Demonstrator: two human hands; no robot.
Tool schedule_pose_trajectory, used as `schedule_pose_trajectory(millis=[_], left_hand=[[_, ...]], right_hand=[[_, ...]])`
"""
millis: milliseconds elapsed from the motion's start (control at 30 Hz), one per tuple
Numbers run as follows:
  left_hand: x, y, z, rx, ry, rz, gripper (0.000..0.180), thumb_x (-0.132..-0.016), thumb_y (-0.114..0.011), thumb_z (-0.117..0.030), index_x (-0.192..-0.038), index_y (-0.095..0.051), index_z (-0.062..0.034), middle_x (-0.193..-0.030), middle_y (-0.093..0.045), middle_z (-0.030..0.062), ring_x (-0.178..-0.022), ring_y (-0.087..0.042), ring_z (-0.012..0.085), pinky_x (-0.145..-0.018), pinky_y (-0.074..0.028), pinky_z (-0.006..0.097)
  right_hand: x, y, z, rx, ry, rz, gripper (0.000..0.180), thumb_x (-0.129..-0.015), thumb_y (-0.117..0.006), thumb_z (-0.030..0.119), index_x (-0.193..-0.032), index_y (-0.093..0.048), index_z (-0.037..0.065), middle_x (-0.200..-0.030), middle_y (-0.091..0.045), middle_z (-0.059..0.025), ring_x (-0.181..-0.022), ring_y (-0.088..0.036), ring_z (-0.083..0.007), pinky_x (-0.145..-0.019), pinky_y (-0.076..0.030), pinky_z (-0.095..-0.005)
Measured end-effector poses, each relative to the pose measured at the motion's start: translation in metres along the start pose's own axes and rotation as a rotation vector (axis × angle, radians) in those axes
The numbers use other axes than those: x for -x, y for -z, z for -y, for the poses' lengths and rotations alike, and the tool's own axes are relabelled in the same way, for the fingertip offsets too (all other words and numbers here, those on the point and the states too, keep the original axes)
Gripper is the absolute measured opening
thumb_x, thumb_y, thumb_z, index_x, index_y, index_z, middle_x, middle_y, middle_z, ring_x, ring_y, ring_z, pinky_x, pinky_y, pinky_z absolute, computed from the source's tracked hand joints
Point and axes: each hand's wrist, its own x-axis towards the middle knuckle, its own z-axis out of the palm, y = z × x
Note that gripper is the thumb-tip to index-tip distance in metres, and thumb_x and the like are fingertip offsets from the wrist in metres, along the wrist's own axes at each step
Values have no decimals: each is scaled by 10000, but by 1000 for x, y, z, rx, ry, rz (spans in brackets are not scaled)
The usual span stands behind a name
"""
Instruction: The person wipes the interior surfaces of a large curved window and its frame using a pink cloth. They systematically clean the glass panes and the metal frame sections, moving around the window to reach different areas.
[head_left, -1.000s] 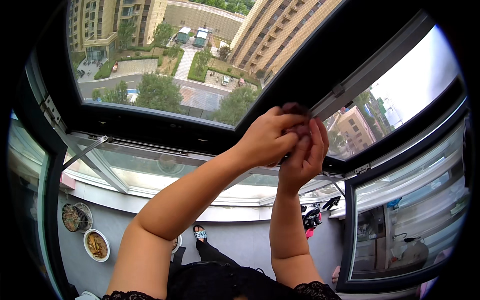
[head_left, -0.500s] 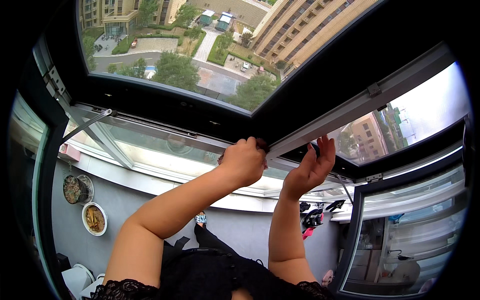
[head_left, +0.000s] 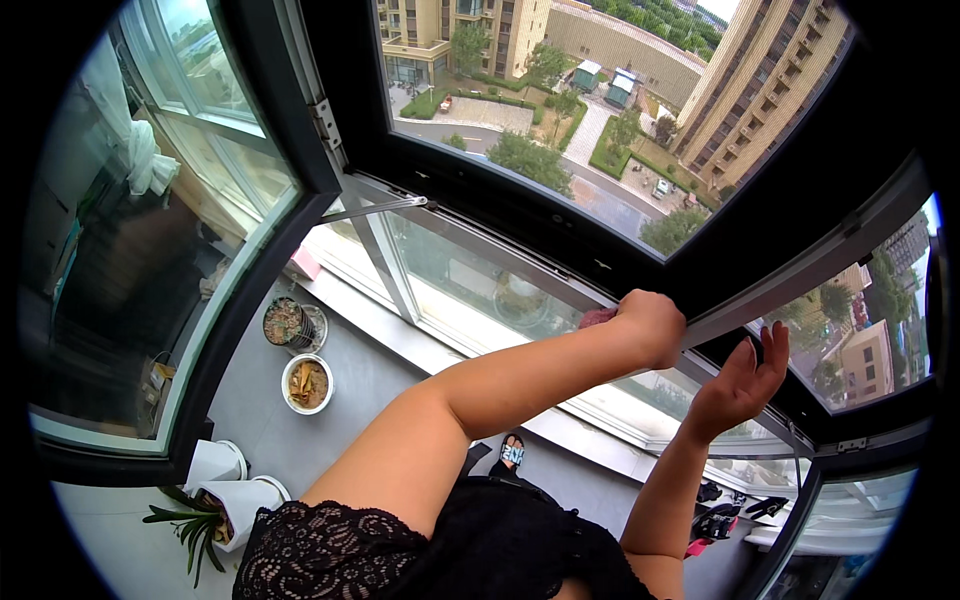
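Note:
My left hand (head_left: 652,328) is closed on a crumpled dark-pink cloth (head_left: 598,317), mostly hidden behind the fingers. It presses at the lower corner of the black window frame (head_left: 560,218), close to where a grey metal corner post (head_left: 790,268) meets the sill. To the right of that post, my right hand (head_left: 738,388) is raised with its fingers apart and nothing in it. The right fingertips are near the lower edge of the neighbouring pane (head_left: 850,340); whether they touch it I cannot tell.
An open window sash (head_left: 262,270) stands at the left, with a metal stay (head_left: 375,209) bracing it. Another open sash (head_left: 850,540) is at the lower right. Potted plants (head_left: 306,384) and white planters (head_left: 240,510) stand on the grey floor. Dark items (head_left: 715,520) lie by the right wall.
The view has swung left, so the window and both hands appear farther right and more of the left sash shows. My left hand stays at the corner with the cloth; the right stays raised.

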Motion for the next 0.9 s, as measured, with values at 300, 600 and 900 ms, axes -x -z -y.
schedule_pose_trajectory(millis=[300,600,900], left_hand=[[41,-5,31,520,8,60,338,-849,-561,-214,-1088,-713,-30,-1153,-683,128,-951,-692,299,-846,-547,380],[107,-89,130,2301,-389,6,460,-908,-440,-205,-1261,-533,74,-1231,-616,223,-1132,-622,335,-1032,-476,459],[130,-108,119,2399,-188,-91,509,-997,-352,-292,-1381,-461,24,-1337,-566,188,-1222,-562,343,-1066,-436,489]], right_hand=[[20,1,2,-95,34,-24,413,-939,-532,-29,-1345,-461,-55,-1344,-535,-192,-1175,-573,-250,-961,-486,-357],[89,-22,16,-518,-539,576,291,-978,-614,182,-1216,-615,15,-1207,-592,-95,-1054,-576,-164,-917,-465,-278],[104,-23,47,-301,-255,792,677,-770,-822,212,-1337,-502,23,-1319,-515,-198,-1251,-488,-338,-1060,-399,-415]])
